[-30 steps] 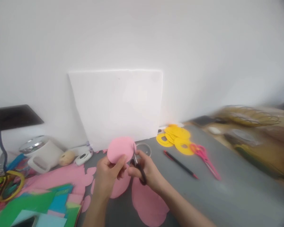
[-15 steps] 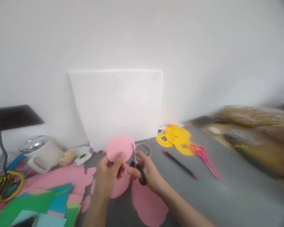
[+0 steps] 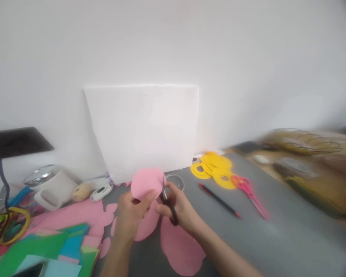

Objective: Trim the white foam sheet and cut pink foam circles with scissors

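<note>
A round pink paper piece (image 3: 146,181) is pinched in my left hand (image 3: 132,209), thumb in front and fingers behind. My right hand (image 3: 177,206) grips black-handled scissors (image 3: 172,215), their blades pointing up along the right edge of the pink piece. Beneath my hands, a pink paper cutout (image 3: 147,227) lies on the grey table (image 3: 279,246). Closer to me is a larger rounded pink cutout (image 3: 183,250). Just behind the scissors sits a clear ring-shaped object (image 3: 177,181), perhaps a tape roll, partly covered by my right hand.
Yellow paper rings (image 3: 216,167), a black-and-red pen (image 3: 220,201) and pink scissors (image 3: 250,196) lie to the right. A white board (image 3: 147,127) leans on the wall. Coloured paper sheets (image 3: 37,248), a white lidded mug (image 3: 50,188) and pink scraps occupy the left.
The pink round has shifted slightly down and right with my left hand. The scissors' blades and handles have drawn closer together.
</note>
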Motion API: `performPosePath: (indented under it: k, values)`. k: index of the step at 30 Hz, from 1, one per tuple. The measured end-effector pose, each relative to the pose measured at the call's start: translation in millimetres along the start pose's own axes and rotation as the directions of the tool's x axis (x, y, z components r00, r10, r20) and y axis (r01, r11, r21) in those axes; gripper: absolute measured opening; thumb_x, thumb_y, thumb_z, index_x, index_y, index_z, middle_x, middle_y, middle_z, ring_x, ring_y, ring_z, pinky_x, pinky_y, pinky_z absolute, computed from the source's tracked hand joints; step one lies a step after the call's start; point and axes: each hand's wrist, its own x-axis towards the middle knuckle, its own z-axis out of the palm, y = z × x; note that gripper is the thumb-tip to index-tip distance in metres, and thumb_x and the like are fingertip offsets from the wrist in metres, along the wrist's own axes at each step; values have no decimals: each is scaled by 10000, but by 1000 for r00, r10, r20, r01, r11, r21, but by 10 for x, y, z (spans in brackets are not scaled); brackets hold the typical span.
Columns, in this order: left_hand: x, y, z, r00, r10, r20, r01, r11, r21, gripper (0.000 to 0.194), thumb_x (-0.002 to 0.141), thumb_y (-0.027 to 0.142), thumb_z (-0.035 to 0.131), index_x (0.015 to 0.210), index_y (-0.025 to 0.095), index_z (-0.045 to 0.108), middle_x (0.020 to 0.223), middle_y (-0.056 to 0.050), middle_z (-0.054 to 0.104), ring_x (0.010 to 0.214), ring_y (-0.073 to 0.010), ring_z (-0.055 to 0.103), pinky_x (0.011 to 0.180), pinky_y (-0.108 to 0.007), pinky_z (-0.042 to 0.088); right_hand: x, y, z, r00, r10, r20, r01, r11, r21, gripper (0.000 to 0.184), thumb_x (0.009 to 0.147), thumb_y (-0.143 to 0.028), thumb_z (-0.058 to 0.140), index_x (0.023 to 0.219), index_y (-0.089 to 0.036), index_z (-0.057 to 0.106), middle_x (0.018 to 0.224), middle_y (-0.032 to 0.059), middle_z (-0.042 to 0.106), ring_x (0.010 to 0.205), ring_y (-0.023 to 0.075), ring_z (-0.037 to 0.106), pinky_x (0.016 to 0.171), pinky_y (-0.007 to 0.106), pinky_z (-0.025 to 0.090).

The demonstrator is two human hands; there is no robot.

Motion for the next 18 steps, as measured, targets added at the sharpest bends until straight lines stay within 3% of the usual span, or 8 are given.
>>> performPosePath:
  k: [18]
  values:
    - [71, -104, -18, 1000, -1, 7, 1, 999, -39, 404, 640, 413, 719, 476, 187, 428, 395, 73, 367, 422, -76, 317, 433, -239, 235, -3, -14, 19, 999, 32, -5, -32, 999, -37, 517, 704, -411, 765, 1038, -182, 443, 515, -127, 410, 434, 29, 248, 414, 174, 219]
